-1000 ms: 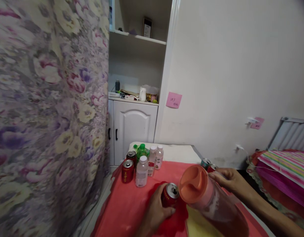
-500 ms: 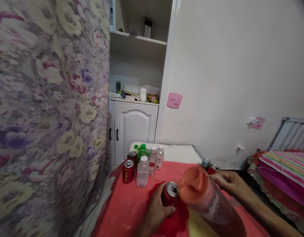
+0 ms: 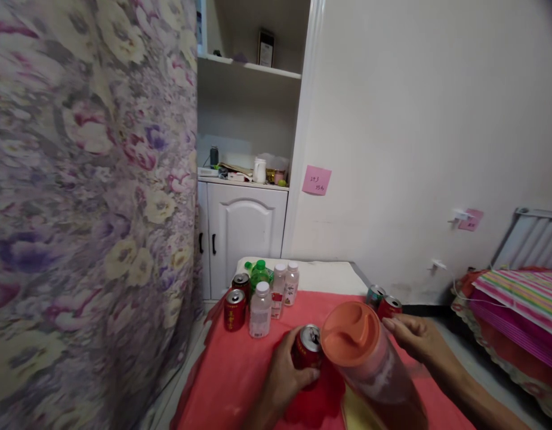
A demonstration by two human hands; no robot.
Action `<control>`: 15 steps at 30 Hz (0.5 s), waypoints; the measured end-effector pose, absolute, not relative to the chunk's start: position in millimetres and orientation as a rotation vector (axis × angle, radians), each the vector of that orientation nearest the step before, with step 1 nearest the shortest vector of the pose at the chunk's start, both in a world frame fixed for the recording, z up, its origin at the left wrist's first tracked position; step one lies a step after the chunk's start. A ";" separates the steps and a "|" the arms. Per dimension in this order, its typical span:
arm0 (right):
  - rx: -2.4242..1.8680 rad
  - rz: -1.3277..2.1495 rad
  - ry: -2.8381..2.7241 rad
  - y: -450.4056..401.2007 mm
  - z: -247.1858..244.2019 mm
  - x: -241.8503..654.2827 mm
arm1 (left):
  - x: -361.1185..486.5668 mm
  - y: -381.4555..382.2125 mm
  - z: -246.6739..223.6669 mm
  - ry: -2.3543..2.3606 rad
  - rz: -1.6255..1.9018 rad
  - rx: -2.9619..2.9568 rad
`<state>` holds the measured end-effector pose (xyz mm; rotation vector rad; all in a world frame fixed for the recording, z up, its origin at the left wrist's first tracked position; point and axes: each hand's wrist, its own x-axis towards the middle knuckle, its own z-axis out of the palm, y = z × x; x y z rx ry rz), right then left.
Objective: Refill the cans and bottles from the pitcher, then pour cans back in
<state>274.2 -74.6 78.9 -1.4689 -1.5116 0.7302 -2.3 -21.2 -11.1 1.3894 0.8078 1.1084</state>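
Note:
My left hand (image 3: 287, 376) is wrapped round a red drink can (image 3: 308, 352), which stands nearly upright with its opened top facing up. Close against the can's right side is the orange lid (image 3: 351, 333) of a clear plastic pitcher (image 3: 383, 382). The pitcher leans left, its lid end toward the can, and darker liquid seems to show inside. My right hand (image 3: 410, 337) is closed at the pitcher's right side just below the lid; the handle itself is hidden. Whether liquid is flowing into the can I cannot tell.
On the red-covered table (image 3: 217, 382), two more cans (image 3: 235, 310), a clear bottle (image 3: 260, 310), other white-capped bottles (image 3: 290, 283) and green bottles (image 3: 259, 275) stand at the left. Two cans (image 3: 389, 306) sit at the far right edge. A floral curtain (image 3: 92, 209) hangs left.
The pitcher's lower end has swung a little to the left, and its lid has shifted slightly left toward the can. Both hands keep their holds.

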 end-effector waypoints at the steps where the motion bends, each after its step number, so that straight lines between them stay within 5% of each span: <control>1: -1.470 0.740 -1.491 -74.7 76.7 275.0 | -2.7 -22.0 -8.3 0.808 1.122 1.392; 15: -1.181 0.654 -0.885 -88.4 31.7 308.0 | -6.3 -16.9 -2.0 0.865 1.128 1.394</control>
